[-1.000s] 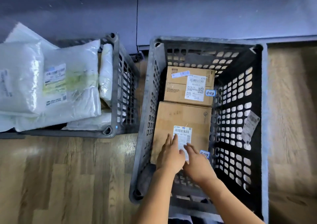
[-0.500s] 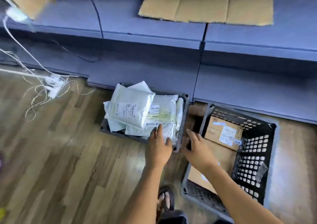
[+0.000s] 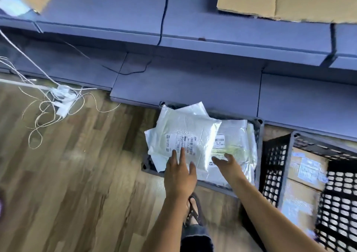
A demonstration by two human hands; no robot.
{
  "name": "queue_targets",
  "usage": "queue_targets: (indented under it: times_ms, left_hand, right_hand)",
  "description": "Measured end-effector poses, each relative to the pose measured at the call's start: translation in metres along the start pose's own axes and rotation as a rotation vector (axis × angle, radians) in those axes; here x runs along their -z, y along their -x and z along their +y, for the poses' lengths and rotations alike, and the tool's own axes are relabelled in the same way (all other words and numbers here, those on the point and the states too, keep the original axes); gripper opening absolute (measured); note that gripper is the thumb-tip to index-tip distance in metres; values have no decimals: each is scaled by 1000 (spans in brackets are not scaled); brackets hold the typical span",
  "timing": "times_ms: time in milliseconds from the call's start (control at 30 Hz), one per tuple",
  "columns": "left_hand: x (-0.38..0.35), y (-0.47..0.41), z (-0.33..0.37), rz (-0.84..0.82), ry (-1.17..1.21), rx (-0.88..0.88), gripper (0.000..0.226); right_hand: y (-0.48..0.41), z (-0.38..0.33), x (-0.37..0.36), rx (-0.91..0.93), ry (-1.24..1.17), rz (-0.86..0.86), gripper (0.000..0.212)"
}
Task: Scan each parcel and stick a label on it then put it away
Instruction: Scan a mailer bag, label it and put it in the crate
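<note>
**Both hands close in on the top mailer in the grey crate**

The person's left hand (image 3: 179, 176) lies flat on the near edge of the top mailer (image 3: 185, 134). Its fingers are straight and close together, with the tips at the printed label (image 3: 181, 143), and it grips nothing. The right hand (image 3: 228, 163) hovers just beside the mailer's right edge, over a second mailer (image 3: 234, 141), its fingers loosely spread and empty. This looks like the start of a two-handed lift, with one palm steadying the slack bag while the other comes in at the side. The label faces up, which suits scanning.

The mailers are glossy white plastic film, wrinkled and pillowy. They are heaped crookedly and overhang the shallow grey crate (image 3: 258, 125), so they will likely sag and slip when raised. Just beside it stands a taller black crate (image 3: 274, 166) with lattice walls. It holds stiff, square-edged cardboard boxes (image 3: 307, 166) whose labels are too blurred to read. Both crates sit on a wood-plank floor (image 3: 77, 174) against blue shelving (image 3: 193, 89).
</note>
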State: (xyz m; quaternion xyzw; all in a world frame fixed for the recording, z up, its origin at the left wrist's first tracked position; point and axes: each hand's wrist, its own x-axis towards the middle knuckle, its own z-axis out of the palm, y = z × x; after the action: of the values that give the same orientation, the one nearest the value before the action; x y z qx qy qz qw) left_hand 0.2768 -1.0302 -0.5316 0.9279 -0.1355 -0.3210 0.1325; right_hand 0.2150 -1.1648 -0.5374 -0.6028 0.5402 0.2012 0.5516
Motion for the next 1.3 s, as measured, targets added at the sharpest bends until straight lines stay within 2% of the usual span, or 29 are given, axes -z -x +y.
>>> queue_targets:
  times_ms: [133,233,333,400,467,533,567,700,800,867,933,1033,1100,1200,1300]
  left_hand:
    - [-2,-31,-24,-5,-21,2,57]
    - [-8,-41,-34,-38,9,26,78]
    - [-13,-54,-49,-95,20,57,56]
    - [-12,-59,-54,-101,28,72,52]
    - [-8,-62,-55,-102,45,69,51]
    - [-4,-64,-54,-95,57,53,51]
    - [-3,-65,-55,-83,58,45,52]
    - [18,-58,-49,-62,57,29,53]
    - [55,-47,-34,-47,98,-4,58]
    - [91,-39,-20,-36,118,-52,67]
    - [133,-28,-6,-13,138,-123,66]
    - [198,-15,13,89,165,-250,65]
    - [242,0,28,85,280,-289,63]
    - [302,24,45,48,535,-256,64]
    - [350,48,57,61,621,-252,57]
  right_hand:
    - [-44,-10,-38,-88,-118,35,71]
    - [-66,-12,-60,-151,-148,108,81]
    - [-81,-14,-79,-190,-162,232,100]
    - [-88,-11,-87,-249,-158,250,107]
    - [-93,-10,-87,-258,-166,224,90]
    - [-91,-14,-80,-164,-157,185,52]
    - [-87,-17,-75,-114,-161,172,44]
    - [-50,-29,-41,42,-100,171,40]
    - [-10,-43,2,80,-68,158,73]
    - [25,-63,35,130,-56,123,77]
    - [63,-92,66,213,2,92,68]
    - [121,-144,108,351,123,44,38]
    - [159,-181,133,423,175,23,37]
    - [215,-231,165,541,246,-46,24]
    - [263,-261,189,638,299,-50,29]
